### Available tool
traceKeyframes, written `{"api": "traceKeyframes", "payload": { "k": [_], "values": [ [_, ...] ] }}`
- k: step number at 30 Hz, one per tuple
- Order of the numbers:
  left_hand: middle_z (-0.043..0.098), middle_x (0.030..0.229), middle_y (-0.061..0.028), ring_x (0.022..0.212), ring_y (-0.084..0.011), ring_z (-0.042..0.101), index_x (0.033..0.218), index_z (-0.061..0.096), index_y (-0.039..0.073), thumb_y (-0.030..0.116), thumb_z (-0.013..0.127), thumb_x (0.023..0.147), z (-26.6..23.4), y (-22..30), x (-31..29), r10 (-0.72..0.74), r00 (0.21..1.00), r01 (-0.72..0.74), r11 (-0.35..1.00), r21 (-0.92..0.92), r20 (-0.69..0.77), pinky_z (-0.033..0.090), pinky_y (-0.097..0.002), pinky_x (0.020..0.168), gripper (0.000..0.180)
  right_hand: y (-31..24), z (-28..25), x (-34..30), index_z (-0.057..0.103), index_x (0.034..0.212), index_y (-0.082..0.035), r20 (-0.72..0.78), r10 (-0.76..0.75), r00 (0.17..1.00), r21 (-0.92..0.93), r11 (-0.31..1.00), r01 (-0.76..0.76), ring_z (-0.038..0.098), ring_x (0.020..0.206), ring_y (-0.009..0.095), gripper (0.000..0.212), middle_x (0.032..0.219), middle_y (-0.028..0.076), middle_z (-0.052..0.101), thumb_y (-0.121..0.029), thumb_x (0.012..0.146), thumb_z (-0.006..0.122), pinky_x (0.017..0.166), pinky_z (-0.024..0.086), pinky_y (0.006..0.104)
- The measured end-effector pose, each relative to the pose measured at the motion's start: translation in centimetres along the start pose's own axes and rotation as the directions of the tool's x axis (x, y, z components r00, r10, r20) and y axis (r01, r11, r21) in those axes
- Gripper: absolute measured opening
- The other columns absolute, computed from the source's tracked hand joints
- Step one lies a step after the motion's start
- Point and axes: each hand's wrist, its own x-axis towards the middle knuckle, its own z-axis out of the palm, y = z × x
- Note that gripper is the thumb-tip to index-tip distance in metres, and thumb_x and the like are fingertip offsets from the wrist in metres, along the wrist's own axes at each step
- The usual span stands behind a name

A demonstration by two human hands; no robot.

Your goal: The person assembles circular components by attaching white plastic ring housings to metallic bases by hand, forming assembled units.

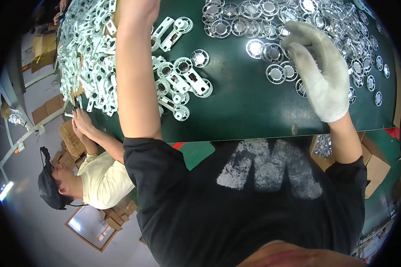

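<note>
My right hand [329,86] wears a white glove and is over clear round discs with silvery centres on the right of the table. Its fingers curl round toward the thumb, the tips close together. Whatever they hold, if anything, I cannot make out. Loose discs [276,74] lie by the thumb, and a denser heap of discs [254,27] spreads beyond the hand. Bare from sleeve to wrist, my left arm [138,80] stretches away past the top edge, and the hand itself is cut off. Beside that arm lie pale green-white plastic parts [194,80] with round ends.
Many more pale parts [91,58] are piled at the far left of the dark green table [236,102]. A co-worker [100,178] in a yellow top and dark cap works at the left. Below the right edge stands a carton [372,164].
</note>
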Motion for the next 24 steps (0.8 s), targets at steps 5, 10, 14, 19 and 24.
{"api": "traceKeyframes", "payload": {
  "k": [5, 10, 14, 19, 24],
  "values": [
    [0.068, 0.091, -0.0052, 0.072, -0.0115, 0.064, 0.121, 0.064, -0.003, 0.024, 0.065, 0.099, -1.2, 2.3, -2.1, 0.078, 0.892, -0.451, 0.171, 0.876, 0.445, 0.052, -0.0263, 0.064, 0.035, 0.3, 0.5, -0.1, 0.068, 0.120, -0.003, -0.018, -0.086, 0.996, -0.088, 0.993, 0.084, 0.070, 0.076, 0.020, 0.028, 0.092, 0.009, 0.073, -0.013, 0.094, 0.066, 0.072, 0.056, 0.0306],
    [0.070, 0.112, -0.0089, 0.109, -0.0314, 0.063, 0.114, 0.074, 0.011, 0.031, 0.084, 0.076, -4.6, -2.3, -6.3, 0.007, 0.893, -0.445, -0.134, 0.885, 0.450, 0.046, -0.0438, 0.097, 0.044, 0.7, -0.1, -0.1, 0.066, 0.121, 0.003, 0.055, -0.210, 0.976, -0.166, 0.962, 0.216, 0.073, 0.093, 0.019, 0.027, 0.104, 0.014, 0.074, -0.005, 0.096, 0.062, 0.082, 0.056, 0.0294],
    [0.070, 0.109, -0.0055, 0.107, -0.0290, 0.062, 0.111, 0.075, 0.011, 0.029, 0.085, 0.075, -5.2, -1.6, -7.5, 0.029, 0.907, -0.416, -0.073, 0.906, 0.419, 0.043, -0.0445, 0.096, 0.041, 0.4, -0.1, 0.0, 0.067, 0.120, 0.002, 0.052, -0.215, 0.975, -0.171, 0.960, 0.220, 0.073, 0.088, 0.021, 0.027, 0.100, 0.014, 0.075, -0.006, 0.095, 0.062, 0.082, 0.056, 0.0304],
    [0.066, 0.087, -0.0025, 0.072, -0.0128, 0.058, 0.110, 0.070, 0.007, 0.019, 0.087, 0.075, -2.0, 0.8, -10.5, 0.214, 0.941, -0.332, 0.439, 0.835, 0.262, 0.049, -0.0272, 0.066, 0.041, 0.8, 0.6, 0.5, 0.065, 0.125, 0.000, 0.096, -0.286, 0.953, -0.203, 0.932, 0.300, 0.071, 0.099, 0.025, 0.041, 0.112, 0.015, 0.071, -0.010, 0.085, 0.072, 0.089, 0.055, 0.0340],
    [0.067, 0.116, -0.0108, 0.108, -0.0169, 0.066, 0.128, 0.052, -0.002, -0.003, 0.086, 0.075, 3.2, 0.3, -14.7, 0.048, 0.843, -0.251, 0.916, 0.313, 0.536, 0.053, -0.0298, 0.094, 0.063, 1.2, 1.4, -0.1, 0.054, 0.140, -0.005, 0.187, -0.242, 0.952, -0.187, 0.943, 0.276, 0.068, 0.112, 0.035, 0.072, 0.123, 0.016, 0.067, -0.021, 0.075, 0.080, 0.095, 0.054, 0.0383]
  ]
}}
